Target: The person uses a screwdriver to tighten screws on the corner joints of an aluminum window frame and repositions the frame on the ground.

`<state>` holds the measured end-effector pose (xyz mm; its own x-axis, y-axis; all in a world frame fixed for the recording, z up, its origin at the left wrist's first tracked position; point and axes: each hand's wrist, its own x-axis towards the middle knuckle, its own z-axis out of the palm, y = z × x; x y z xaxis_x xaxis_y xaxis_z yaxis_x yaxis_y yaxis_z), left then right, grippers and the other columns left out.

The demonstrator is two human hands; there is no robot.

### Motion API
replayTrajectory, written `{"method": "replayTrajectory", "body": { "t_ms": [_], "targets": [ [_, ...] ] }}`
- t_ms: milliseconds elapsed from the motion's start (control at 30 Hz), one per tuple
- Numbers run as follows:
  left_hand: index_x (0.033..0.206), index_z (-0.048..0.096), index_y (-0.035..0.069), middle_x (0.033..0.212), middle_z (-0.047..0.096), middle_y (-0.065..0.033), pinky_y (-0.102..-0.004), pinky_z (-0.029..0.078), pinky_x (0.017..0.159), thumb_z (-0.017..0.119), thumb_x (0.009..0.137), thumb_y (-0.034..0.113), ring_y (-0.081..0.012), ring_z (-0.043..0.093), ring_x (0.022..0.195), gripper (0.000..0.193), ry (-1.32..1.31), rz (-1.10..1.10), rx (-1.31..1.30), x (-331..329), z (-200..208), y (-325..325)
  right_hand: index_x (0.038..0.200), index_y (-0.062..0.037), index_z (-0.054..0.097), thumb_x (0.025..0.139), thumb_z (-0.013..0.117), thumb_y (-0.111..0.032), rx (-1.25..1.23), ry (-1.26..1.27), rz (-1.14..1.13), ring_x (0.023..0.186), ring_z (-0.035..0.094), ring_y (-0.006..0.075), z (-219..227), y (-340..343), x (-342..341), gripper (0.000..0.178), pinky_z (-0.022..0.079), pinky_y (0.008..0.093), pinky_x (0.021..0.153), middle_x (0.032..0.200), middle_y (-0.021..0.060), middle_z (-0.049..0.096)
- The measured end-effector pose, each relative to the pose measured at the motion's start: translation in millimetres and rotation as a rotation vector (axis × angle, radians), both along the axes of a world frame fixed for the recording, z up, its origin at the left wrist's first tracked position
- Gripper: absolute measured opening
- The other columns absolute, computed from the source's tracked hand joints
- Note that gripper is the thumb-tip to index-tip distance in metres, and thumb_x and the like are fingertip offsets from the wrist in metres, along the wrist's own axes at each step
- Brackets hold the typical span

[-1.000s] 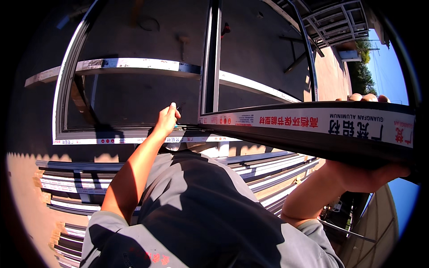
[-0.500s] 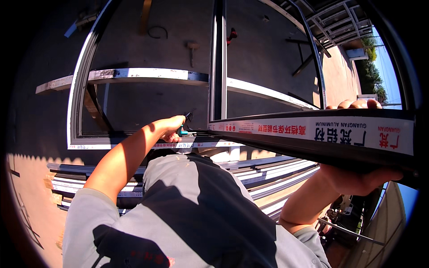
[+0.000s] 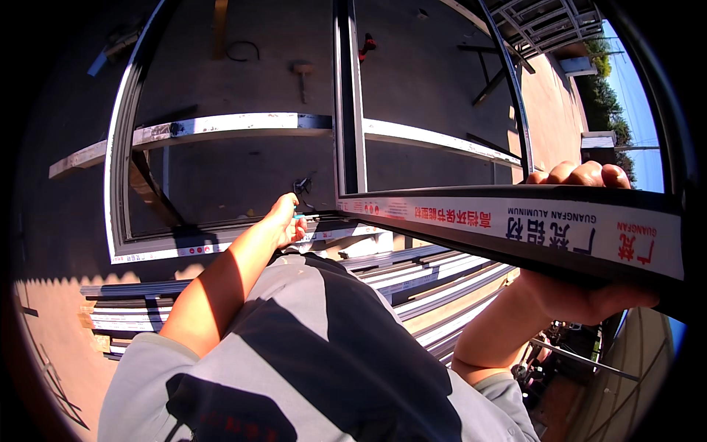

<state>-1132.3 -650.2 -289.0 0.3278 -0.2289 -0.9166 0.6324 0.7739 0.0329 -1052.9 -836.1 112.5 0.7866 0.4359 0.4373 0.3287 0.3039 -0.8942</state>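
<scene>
The dark frame (image 3: 122,147) spanned the upper half of the picture, with a white beam (image 3: 221,127) crossing beneath its openings. A raised profile (image 3: 508,221), faced with a white protective strip, ran from centre to the right edge. Stacked profiles (image 3: 412,272) lay below the frame. A teal-handled tool (image 3: 300,216) sat near centre, at the near rail (image 3: 184,247); whether its tip made contact could not be determined.

In judgement, sound handling required steady support of the raised profile, the tool shaft kept in line, and measured pressure to avoid scratching the finish.

The right forearm (image 3: 490,324) rose from lower right, elbow bent. The right hand (image 3: 567,298) clamped the profile, fingers over its upper edge, palm and thumb beneath. The left forearm (image 3: 224,283) reached toward centre; the left hand (image 3: 286,219) was closed around the tool handle.
</scene>
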Motion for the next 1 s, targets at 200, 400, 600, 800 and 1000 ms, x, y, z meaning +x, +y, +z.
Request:
{"method": "replayTrajectory", "body": {
  "t_ms": [200, 400, 600, 800, 1000],
  "targets": [
    [0.085, 0.034, 0.010, 0.074, 0.038, -0.0018, -0.0257, 0.023, 0.042, 0.043, 0.088, 0.014, -0.0080, 0.030, 0.054, 0.010, -0.095, 0.144, 0.038, -12.2, -3.1, -17.2, 0.141, 0.0015, 0.042, 0.075, 0.056, -0.091, -0.033, -0.023, 0.206, 0.111, 0.050, 0.0248, 2.9, -12.7, 14.0, 0.114, 0.044, 0.0465, 0.100, 0.121, 0.0116, 0.047],
    [0.107, 0.039, 0.019, 0.079, 0.042, -0.0017, -0.0241, 0.028, 0.046, 0.048, 0.096, 0.017, -0.0080, 0.034, 0.058, 0.014, -0.283, 0.165, 0.210, -33.4, -4.5, -34.8, 0.142, 0.0024, 0.040, 0.076, 0.054, -0.091, 0.011, -0.015, 0.076, 0.114, 0.052, 0.0275, 1.7, -12.9, 10.5, 0.115, 0.045, 0.0485, 0.101, 0.123, 0.0137, 0.048],
    [0.110, 0.046, 0.015, 0.077, 0.049, -0.0039, -0.0232, 0.030, 0.043, 0.052, 0.095, 0.031, -0.0087, 0.039, 0.056, 0.023, -0.179, -0.033, 0.144, -21.3, 6.4, -13.1, 0.143, 0.0030, 0.039, 0.076, 0.054, -0.090, -0.011, 0.001, 0.106, 0.117, 0.052, 0.0289, 5.4, -20.1, 10.9, 0.116, 0.045, 0.0503, 0.103, 0.125, 0.0148, 0.048],
    [0.116, 0.056, 0.007, 0.071, 0.056, -0.0049, -0.0239, 0.035, 0.041, 0.051, 0.093, 0.039, -0.0083, 0.046, 0.050, 0.039, -0.181, -0.429, 0.375, -13.3, 18.4, 11.6, 0.144, 0.0035, 0.038, 0.076, 0.054, -0.090, -0.021, 0.017, 0.129, 0.119, 0.052, 0.0303, 6.8, -21.6, 11.1, 0.117, 0.045, 0.0520, 0.105, 0.127, 0.0158, 0.048],
    [0.112, 0.058, 0.006, 0.068, 0.058, -0.0050, -0.0234, 0.038, 0.041, 0.050, 0.096, 0.037, -0.0093, 0.051, 0.050, 0.036, -0.145, -0.527, 0.325, -5.2, 9.6, 13.9, 0.145, 0.0041, 0.037, 0.076, 0.054, -0.090, -0.057, 0.056, 0.170, 0.121, 0.052, 0.0316, 13.2, -24.2, 12.5, 0.118, 0.044, 0.0538, 0.107, 0.128, 0.0169, 0.048]
  ]
}}
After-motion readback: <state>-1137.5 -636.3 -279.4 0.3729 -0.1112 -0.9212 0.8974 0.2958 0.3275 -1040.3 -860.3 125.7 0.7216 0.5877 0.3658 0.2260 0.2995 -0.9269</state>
